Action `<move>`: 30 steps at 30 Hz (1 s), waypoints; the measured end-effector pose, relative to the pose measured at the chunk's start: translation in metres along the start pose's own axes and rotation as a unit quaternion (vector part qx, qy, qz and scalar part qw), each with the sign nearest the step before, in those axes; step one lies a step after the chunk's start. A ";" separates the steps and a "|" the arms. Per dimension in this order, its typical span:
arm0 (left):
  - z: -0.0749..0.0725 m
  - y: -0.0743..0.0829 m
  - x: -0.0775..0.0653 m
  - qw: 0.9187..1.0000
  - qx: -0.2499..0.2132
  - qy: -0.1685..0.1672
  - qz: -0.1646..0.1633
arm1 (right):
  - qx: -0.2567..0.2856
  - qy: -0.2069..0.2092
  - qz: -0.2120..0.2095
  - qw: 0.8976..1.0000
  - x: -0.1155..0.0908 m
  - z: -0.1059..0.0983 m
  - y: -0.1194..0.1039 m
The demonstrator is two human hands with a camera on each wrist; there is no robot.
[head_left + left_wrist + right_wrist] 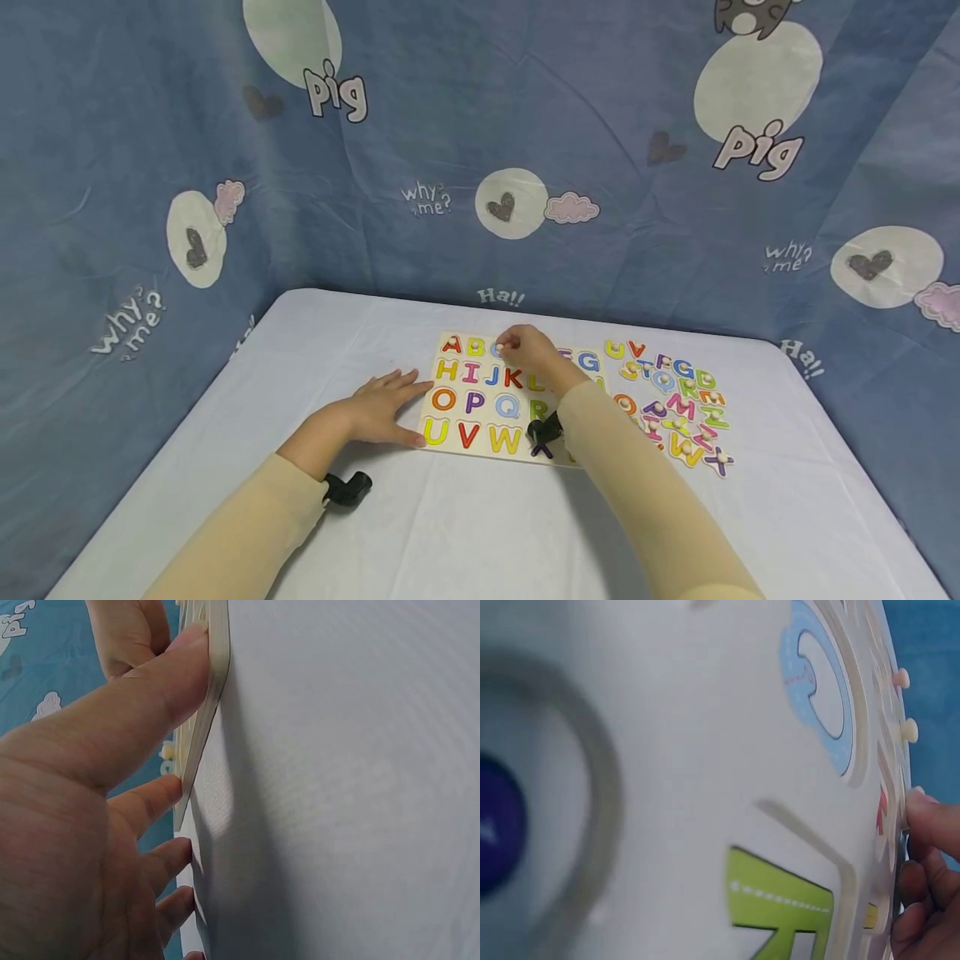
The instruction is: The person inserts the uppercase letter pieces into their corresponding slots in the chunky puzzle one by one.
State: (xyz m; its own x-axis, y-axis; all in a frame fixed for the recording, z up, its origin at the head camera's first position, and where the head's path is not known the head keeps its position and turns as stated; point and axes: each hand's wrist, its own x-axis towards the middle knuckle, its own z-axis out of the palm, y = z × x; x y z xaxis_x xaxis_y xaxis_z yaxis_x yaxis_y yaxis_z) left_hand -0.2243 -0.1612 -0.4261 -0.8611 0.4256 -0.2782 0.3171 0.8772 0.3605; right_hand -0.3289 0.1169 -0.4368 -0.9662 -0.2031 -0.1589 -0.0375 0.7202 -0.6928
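A pale wooden alphabet puzzle board with coloured letter recesses lies on the white table. My left hand rests at its left edge, fingers spread. The left wrist view shows the thumb pressing on the board's edge. My right hand is at the top row, where its fingertips pinch the knob of a blue letter C piece; the fingers hide part of it. Beside it, the letter A piece and letter B piece sit in the board with knobs up.
Loose knobbed letter pieces, among them a pink M, a yellow W and a purple X, lie scattered right of the board. The right forearm covers part of the board. A blue printed curtain hangs behind the table.
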 end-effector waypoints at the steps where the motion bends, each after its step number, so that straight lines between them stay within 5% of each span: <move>1: 0.000 0.000 0.000 1.000 0.000 -0.001 0.000 | 0.004 -0.002 0.004 1.000 0.001 0.000 0.000; 30: 0.004 -0.003 0.003 1.000 0.008 -0.002 -0.006 | -0.035 -0.020 0.001 0.999 0.003 -0.002 -0.004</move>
State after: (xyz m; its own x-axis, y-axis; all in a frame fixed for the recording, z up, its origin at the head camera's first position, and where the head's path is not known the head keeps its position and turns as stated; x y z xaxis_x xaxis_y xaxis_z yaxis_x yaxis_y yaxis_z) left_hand -0.2261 -0.1615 -0.4311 -0.8637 0.4154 -0.2856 0.3129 0.8859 0.3424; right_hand -0.3324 0.1145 -0.4335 -0.9556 -0.2267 -0.1883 -0.0551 0.7650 -0.6416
